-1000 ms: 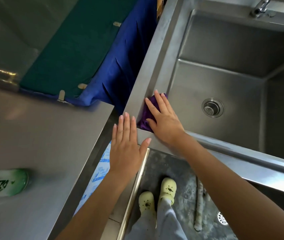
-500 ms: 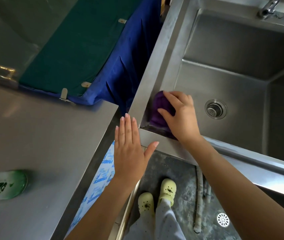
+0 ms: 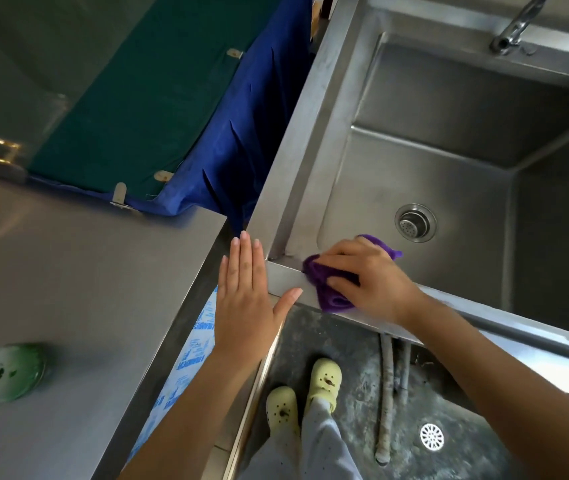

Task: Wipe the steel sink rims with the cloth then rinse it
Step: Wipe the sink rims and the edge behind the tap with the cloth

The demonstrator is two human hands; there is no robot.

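A purple cloth lies bunched on the near rim of the steel sink, close to its front left corner. My right hand grips the cloth, thumb on the near side and fingers curled over the top, and part of the cloth sticks out behind the hand over the basin. My left hand is flat with straight fingers beside the sink's front left corner, thumb tip touching the front rim. The basin looks dry, with a round drain in its floor. The tap stands at the back right.
A steel counter lies to the left with a green bottle on its side. Blue and green fabric hangs behind the counter. Below are pale yellow clogs, hoses and a white floor drain.
My right hand has carried the cloth from the inner left corner of the basin onto the front rim, moving right. My left hand has stayed by the corner.
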